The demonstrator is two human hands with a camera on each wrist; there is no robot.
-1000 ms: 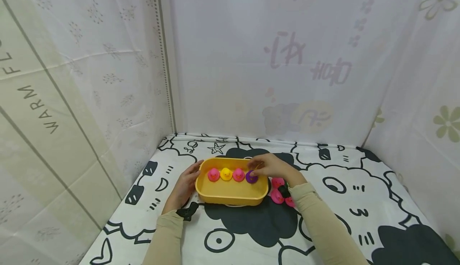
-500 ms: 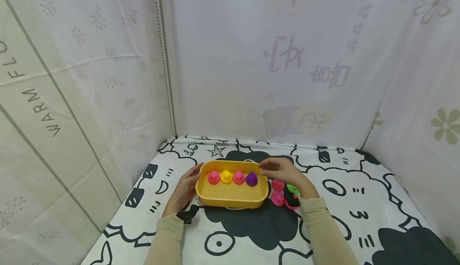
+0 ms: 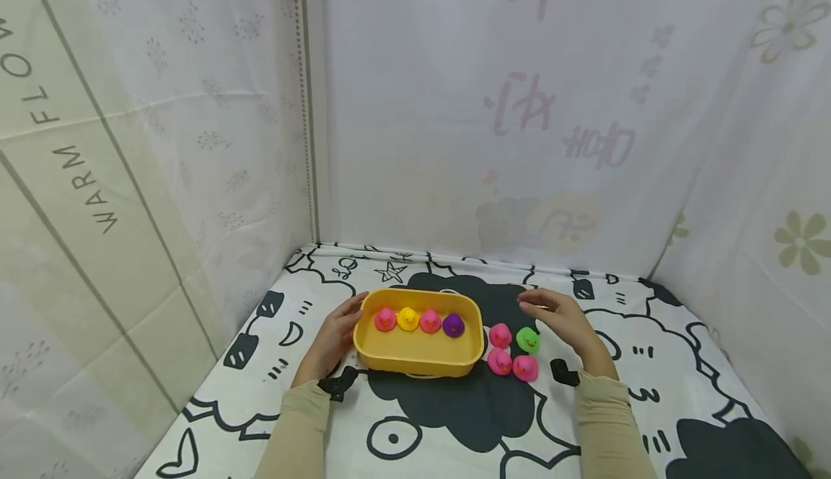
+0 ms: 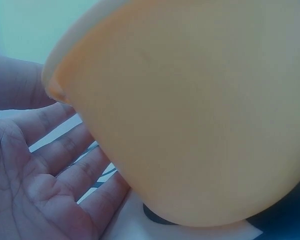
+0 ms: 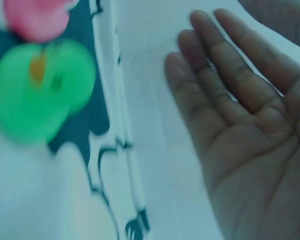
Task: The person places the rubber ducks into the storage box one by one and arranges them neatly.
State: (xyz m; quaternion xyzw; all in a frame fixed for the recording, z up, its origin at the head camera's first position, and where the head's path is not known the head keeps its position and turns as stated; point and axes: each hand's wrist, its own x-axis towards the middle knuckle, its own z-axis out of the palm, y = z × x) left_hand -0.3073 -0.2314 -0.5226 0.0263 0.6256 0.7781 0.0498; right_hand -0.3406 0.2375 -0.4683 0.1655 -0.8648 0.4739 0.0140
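Observation:
A yellow tub (image 3: 418, 363) holds a row of rubber ducks: a pink duck (image 3: 385, 319), a yellow duck (image 3: 407, 319), another pink duck (image 3: 430, 321) and a purple duck (image 3: 453, 325) at the right end. My left hand (image 3: 336, 335) rests against the tub's left end. In the left wrist view its thumb (image 4: 20, 82) lies at the rim and its fingers stretch along the outer wall. My right hand (image 3: 563, 320), fingers extended and nothing held, hovers right of a green duck (image 3: 528, 340). That duck also shows in the right wrist view, left of the hand.
Three pink ducks stand on the cloth beside the green one: an upper left duck (image 3: 500, 335), a lower left duck (image 3: 499, 361) and a lower right duck (image 3: 525, 368). A black-and-white patterned cloth (image 3: 454, 421) covers the table. Printed curtains (image 3: 415, 104) enclose the back and sides.
My right hand has let go of the purple duck in the tub and moved right, past the loose ducks, uncovering the green one. The left hand stays at the tub.

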